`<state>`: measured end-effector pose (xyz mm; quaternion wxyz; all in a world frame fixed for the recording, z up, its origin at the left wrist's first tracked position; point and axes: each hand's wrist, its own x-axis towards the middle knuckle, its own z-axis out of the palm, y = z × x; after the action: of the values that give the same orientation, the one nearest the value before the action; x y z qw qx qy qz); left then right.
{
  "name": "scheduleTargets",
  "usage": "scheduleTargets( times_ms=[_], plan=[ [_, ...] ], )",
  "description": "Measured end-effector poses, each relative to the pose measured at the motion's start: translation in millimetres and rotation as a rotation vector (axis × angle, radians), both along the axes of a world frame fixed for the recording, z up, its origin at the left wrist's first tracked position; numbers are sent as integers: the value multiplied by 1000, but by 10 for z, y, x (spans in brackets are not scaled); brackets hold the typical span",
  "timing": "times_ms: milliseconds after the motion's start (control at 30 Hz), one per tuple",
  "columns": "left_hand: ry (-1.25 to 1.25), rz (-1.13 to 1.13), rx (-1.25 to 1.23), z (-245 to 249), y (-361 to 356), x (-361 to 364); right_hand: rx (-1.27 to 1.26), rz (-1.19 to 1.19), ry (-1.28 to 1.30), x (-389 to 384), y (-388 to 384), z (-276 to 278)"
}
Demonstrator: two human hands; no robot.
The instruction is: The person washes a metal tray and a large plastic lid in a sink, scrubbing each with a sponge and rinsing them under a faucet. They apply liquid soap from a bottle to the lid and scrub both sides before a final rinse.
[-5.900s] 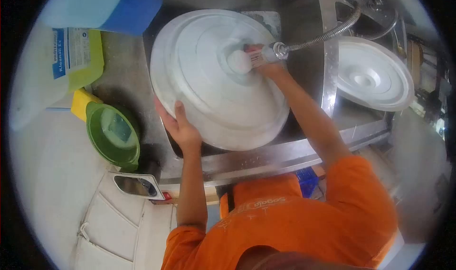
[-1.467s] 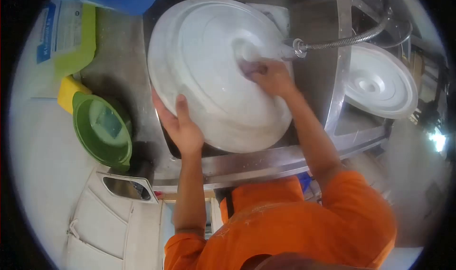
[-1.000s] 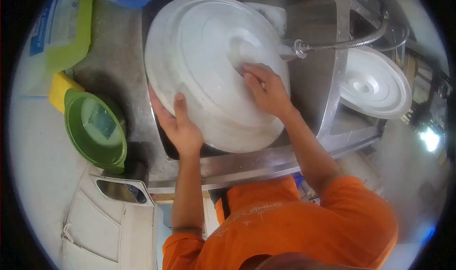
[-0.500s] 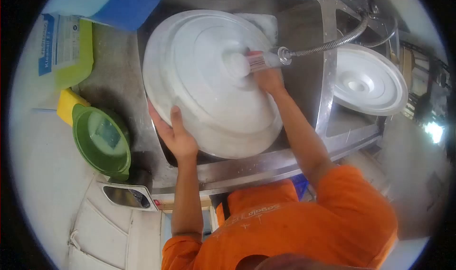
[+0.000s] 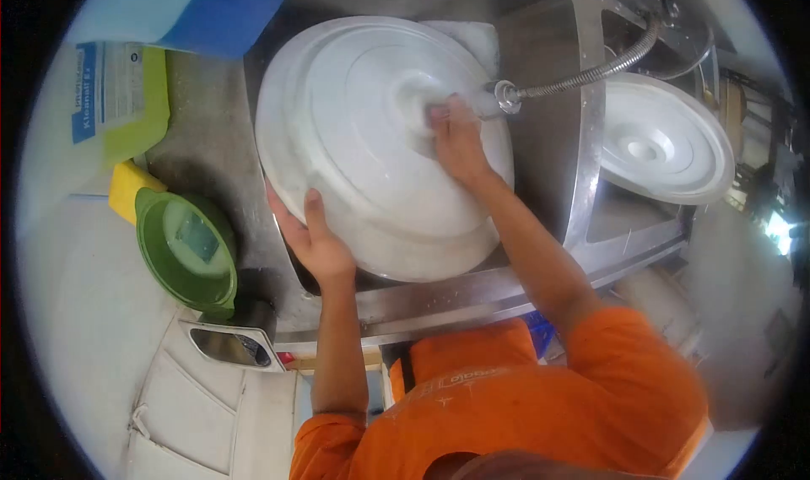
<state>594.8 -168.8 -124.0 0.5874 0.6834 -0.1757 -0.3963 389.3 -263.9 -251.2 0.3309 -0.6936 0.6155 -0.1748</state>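
Note:
A large round white lid (image 5: 371, 142) lies tilted in the metal sink, with a raised knob near its centre. My left hand (image 5: 316, 242) holds the lid's lower left rim, thumb on top and fingers at the edge. Close to the knob, my right hand (image 5: 460, 142) is closed on a small reddish scrubber (image 5: 437, 117) pressed against the lid. Just beyond that hand, the spray head (image 5: 498, 100) hangs on its coiled metal hose.
A second white lid (image 5: 666, 138) sits to the right of the sink (image 5: 582, 142). On the left are a green bowl (image 5: 152, 248) with liquid, a yellow sponge (image 5: 131, 191), a blue container (image 5: 224, 12) and a labelled jug (image 5: 135, 100).
My right hand has shifted from beneath the spray head to its left side and now shows more fully. My left hand keeps the same hold on the lid's rim.

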Motion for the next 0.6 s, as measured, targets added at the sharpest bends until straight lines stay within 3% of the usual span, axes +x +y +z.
scheduleTargets(
  times_ms=[133,167,233,300,433,500,533,600],
  plan=[
    [-11,29,47,5,-5,-11,26,52,129,169,-67,100],
    [-14,31,46,-8,-3,-8,-25,79,38,240,-256,-135],
    [22,13,-4,-13,3,1,-69,96,-57,310,-352,-59],
    [16,17,20,-12,-9,-3,68,372,-311,281,-287,163],
    [-22,-12,29,0,-1,17,168,312,-281,-32,-67,59],
    [-37,-11,11,-52,25,24,123,245,180,-85,-239,-358],
    [-47,-9,5,-72,33,26,115,244,178,-19,-417,-444],
    [-50,-3,26,1,-1,7,184,184,569,283,-658,-620]
  ],
)
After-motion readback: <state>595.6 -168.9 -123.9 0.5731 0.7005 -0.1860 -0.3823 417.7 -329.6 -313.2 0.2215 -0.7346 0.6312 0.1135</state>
